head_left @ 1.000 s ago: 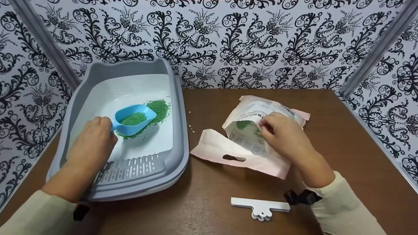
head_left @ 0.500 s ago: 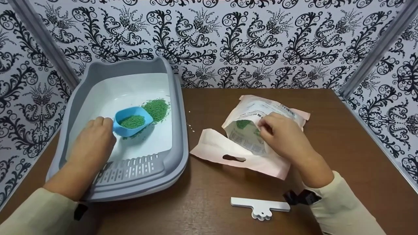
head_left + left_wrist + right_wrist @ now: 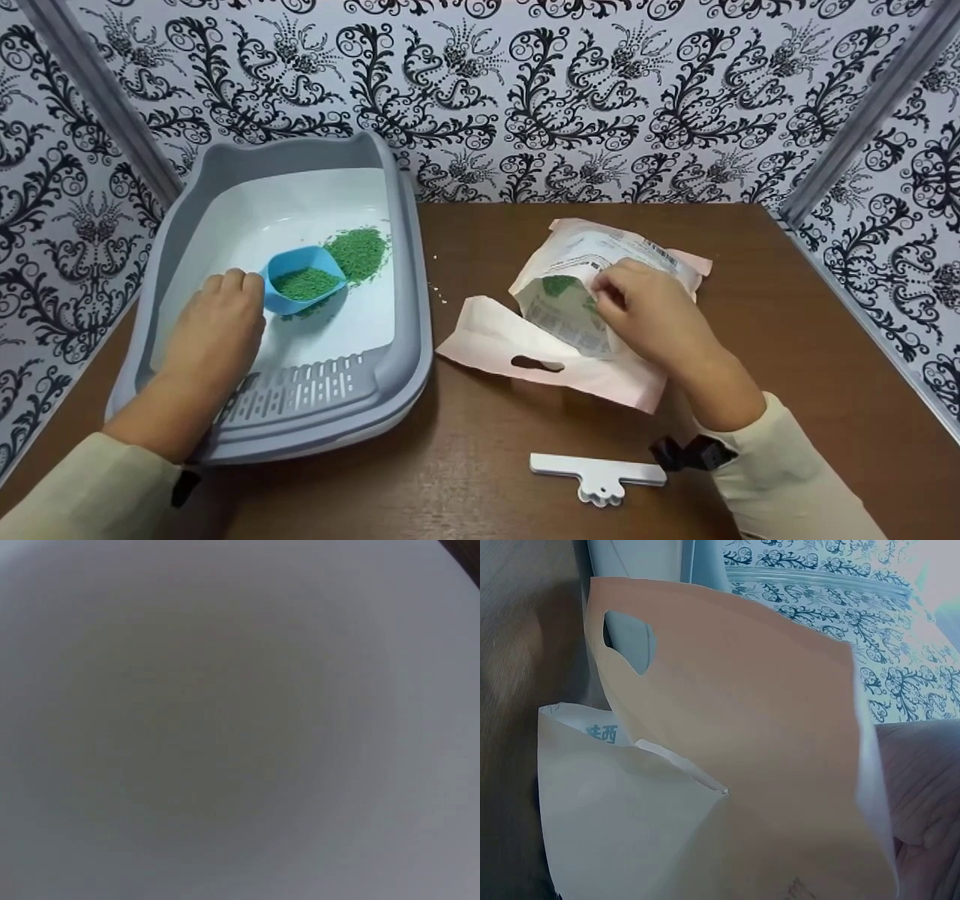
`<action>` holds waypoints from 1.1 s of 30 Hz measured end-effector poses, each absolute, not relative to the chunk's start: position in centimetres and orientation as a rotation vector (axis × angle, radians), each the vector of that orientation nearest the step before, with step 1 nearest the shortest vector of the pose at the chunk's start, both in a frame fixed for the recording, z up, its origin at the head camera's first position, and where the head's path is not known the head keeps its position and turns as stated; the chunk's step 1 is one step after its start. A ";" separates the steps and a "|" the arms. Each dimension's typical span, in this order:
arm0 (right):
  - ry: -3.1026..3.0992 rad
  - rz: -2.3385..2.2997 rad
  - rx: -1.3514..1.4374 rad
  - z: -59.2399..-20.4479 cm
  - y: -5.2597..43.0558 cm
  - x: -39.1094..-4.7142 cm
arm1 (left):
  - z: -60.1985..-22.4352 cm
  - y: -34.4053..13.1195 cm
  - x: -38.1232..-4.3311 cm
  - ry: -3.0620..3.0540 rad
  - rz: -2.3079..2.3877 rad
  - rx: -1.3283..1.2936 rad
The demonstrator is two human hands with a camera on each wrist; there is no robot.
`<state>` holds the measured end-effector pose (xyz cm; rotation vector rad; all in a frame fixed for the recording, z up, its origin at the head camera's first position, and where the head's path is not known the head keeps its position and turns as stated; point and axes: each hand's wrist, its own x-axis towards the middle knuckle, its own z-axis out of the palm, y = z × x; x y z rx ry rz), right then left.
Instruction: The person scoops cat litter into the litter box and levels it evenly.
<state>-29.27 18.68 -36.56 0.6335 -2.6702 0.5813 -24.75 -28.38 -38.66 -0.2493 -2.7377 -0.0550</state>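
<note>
My left hand point(image 3: 217, 322) grips the handle of a blue scoop point(image 3: 271, 300) over a grey litter box point(image 3: 417, 300) with a white inside. Green pellets point(image 3: 306, 283) lie in the scoop. Behind it, a loose pile of green litter pellets point(image 3: 358, 253) lies on the box floor. To the right, my right hand point(image 3: 652, 307) pinches the edge of an open pale pink bag point(image 3: 487, 330), which lies on its side with green pellets showing inside. In the right wrist view the bag point(image 3: 780, 712) hides most of that hand. The left wrist view is a grey blur.
A white bag clip point(image 3: 600, 474) lies on the brown table point(image 3: 480, 465) near the front. A slotted grey step point(image 3: 315, 382) spans the front of the litter box. A few pale crumbs dot the table beside the box. Patterned walls point(image 3: 480, 90) enclose the back and sides.
My left hand has drawn the scoop slightly left and changed its tilt, so more of the pellet pile shows behind it. The right hand and the bag have barely moved.
</note>
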 end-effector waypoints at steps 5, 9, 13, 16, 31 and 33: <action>-2.671 0.586 0.635 -36.6 18.7 -29.2 | -38.8 -28.3 -24.7 -2.727 -0.027 -0.252; -2.663 0.580 0.638 -36.8 18.7 -29.2 | -38.8 -28.2 -24.5 -2.702 0.001 -0.254; -2.661 0.577 0.640 -36.9 18.7 -29.2 | -38.8 -28.0 -24.5 -2.695 0.029 -0.254; -2.668 0.581 0.639 -36.9 18.7 -29.2 | -38.8 -28.0 -24.6 -2.694 0.062 -0.262; -2.665 0.584 0.635 -36.7 18.7 -29.3 | -38.8 -27.6 -24.5 -2.638 0.176 -0.294; -2.664 0.582 0.638 -36.8 18.7 -29.3 | -38.8 -27.5 -24.5 -2.627 0.201 -0.300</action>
